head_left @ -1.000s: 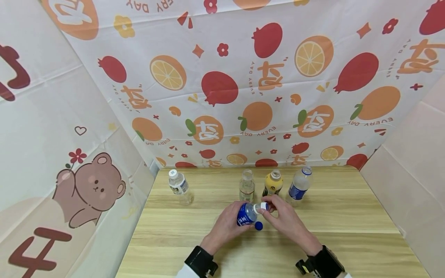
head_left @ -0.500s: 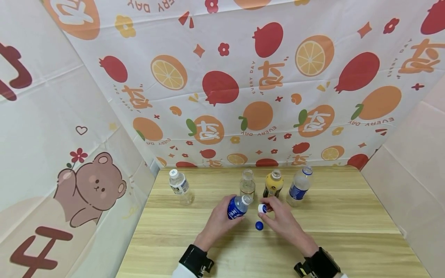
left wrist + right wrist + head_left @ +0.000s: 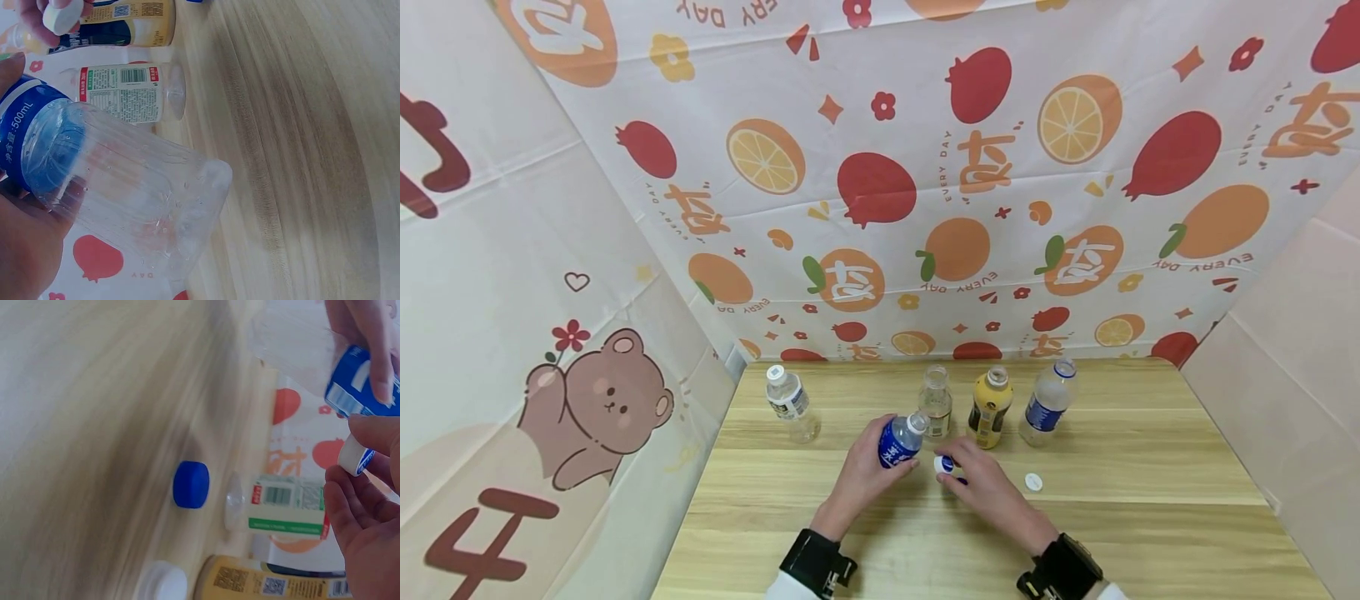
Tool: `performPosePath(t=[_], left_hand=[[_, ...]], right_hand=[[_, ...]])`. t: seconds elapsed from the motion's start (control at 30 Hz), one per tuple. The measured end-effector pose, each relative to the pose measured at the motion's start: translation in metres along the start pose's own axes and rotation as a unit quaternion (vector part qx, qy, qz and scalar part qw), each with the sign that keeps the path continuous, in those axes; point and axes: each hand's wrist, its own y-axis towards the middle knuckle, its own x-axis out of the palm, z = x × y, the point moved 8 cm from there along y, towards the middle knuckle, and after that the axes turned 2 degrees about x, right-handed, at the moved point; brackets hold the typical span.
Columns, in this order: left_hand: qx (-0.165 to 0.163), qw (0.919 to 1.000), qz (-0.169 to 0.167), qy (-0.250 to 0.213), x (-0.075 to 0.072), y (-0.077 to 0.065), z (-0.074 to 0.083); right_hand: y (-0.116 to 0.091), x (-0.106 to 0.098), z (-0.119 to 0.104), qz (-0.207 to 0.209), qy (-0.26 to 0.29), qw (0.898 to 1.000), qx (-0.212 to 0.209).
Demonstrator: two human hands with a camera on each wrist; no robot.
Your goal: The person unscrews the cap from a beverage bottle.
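My left hand (image 3: 859, 479) grips a clear plastic bottle (image 3: 898, 442) by its blue label, tilted above the table, its neck uncapped. In the left wrist view the lower part of this bottle (image 3: 144, 187) is see-through and looks empty. Between thumb and fingers, my right hand (image 3: 996, 492) pinches a white cap (image 3: 943, 464) with a blue top, apart from the bottle neck. Below that hand a blue cap (image 3: 190, 484) lies on the table, mostly hidden in the head view. A white cap (image 3: 1033, 482) lies to the hand's right.
Behind the hands stand a clear bottle (image 3: 936, 408) with a pale label, a yellow bottle (image 3: 991, 408) and a clear blue-labelled bottle (image 3: 1043, 408), all uncapped. At the left stands a white-capped clear bottle (image 3: 788, 400). A fruit-print cloth (image 3: 880, 275) hangs behind the wooden table (image 3: 1150, 533).
The white cap has come off the bottle in my left hand. That bottle has moved left. My right hand has shifted left with the cap, uncovering the white cap on the table.
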Motion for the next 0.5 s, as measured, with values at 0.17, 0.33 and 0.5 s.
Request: performPosePath(t=[0.17,0.33,0.5], left_hand=[[0.004,1.0000,0.007,0.006,-0.003,-0.001,0.000],[0.002,0.9999,0.009,0.008,-0.005,-0.002,-0.001],[-0.008,1.0000,0.004,0.003,-0.004,-0.003,-0.002]], right_hand=[[0.002,0.012,-0.001,-0.010,-0.040,0.999,-0.008],[0.004,0.026,0.000,-0.033,-0.073,0.997,-0.011],[0.005,0.040,-0.005,-0.055,-0.121,0.990,-0.045]])
